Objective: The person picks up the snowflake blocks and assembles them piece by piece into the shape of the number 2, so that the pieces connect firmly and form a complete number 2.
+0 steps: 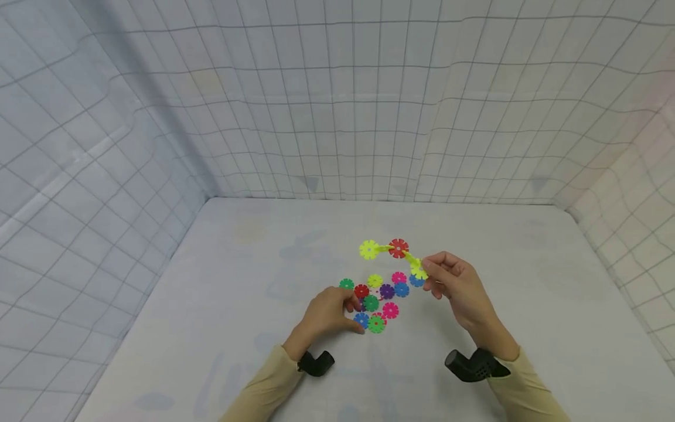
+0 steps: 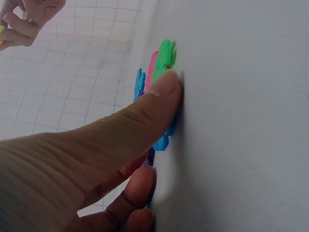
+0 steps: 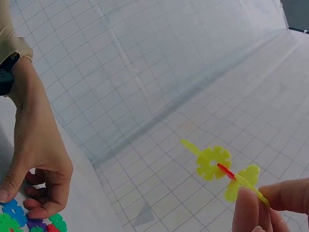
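My right hand [image 1: 454, 284] pinches the end of a chain of slotted plastic discs between thumb and fingertips. Several yellow discs and one red disc [image 1: 398, 248] make up the chain; its far end is a yellow disc [image 1: 368, 249], held out to the left. In the right wrist view, the chain's yellow disc [image 3: 213, 163] extends from the right fingertips. My left hand [image 1: 328, 310] rests at the left side of a loose disc pile, thumb by a blue disc [image 1: 361, 320] and other fingers loosely bent near a red disc [image 1: 361, 291]. A green disc [image 2: 161, 60] stands just past the left thumb.
Loose discs lie on the white table [image 1: 253, 264], among them a purple disc [image 1: 387, 291], a pink disc [image 1: 391, 310] and a light green disc [image 1: 377, 323]. White walls with a dark grid [image 1: 369, 117] rise behind and at both sides.
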A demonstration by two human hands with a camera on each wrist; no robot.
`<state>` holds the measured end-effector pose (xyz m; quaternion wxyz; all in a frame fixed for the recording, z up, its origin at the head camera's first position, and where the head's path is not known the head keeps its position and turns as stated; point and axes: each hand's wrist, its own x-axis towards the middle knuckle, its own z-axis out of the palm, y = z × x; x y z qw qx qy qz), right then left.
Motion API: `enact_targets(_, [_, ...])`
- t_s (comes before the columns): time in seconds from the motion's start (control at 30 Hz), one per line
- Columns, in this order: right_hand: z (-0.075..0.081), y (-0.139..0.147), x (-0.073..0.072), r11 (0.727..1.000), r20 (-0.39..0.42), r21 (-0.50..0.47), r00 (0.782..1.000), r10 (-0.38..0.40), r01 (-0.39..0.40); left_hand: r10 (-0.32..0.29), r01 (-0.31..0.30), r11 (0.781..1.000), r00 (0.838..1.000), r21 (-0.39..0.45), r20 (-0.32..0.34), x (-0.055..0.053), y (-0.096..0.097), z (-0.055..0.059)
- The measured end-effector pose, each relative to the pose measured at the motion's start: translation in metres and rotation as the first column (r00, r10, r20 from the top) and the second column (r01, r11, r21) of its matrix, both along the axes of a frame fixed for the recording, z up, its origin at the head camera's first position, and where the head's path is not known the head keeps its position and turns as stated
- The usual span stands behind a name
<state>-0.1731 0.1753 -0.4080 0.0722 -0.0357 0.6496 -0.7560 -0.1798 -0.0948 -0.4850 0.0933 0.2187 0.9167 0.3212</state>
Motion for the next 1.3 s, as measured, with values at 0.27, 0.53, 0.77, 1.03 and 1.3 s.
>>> enact_targets(0.27, [0.002,0.0,0.001,1.0,0.011,-0.017,1.0,0.009,-0.008,-0.009,0.009,1.0,1.0,0.001,-0.014,0.001,0.0,-0.003])
enact_targets(0.53, [0.006,-0.001,0.003,1.0,0.001,-0.024,1.0,0.015,-0.015,0.01,-0.01,1.0,1.0,-0.001,0.005,0.002,0.0,-0.003])
enact_targets(0.77, [0.01,0.0,0.005,0.999,-0.01,-0.039,1.0,0.025,-0.025,0.014,-0.015,1.0,0.999,0.024,0.046,0.004,-0.001,0.0])
enact_targets(1.03, [0.011,0.001,0.005,0.997,-0.009,-0.06,0.999,0.039,-0.04,0.011,-0.026,0.994,0.991,0.108,0.136,-0.002,-0.01,0.0])
enact_targets(1.3, [0.01,-0.002,0.006,0.999,-0.024,-0.029,0.999,0.031,-0.032,0.067,-0.062,0.968,0.998,0.241,-0.011,-0.004,-0.01,0.005])
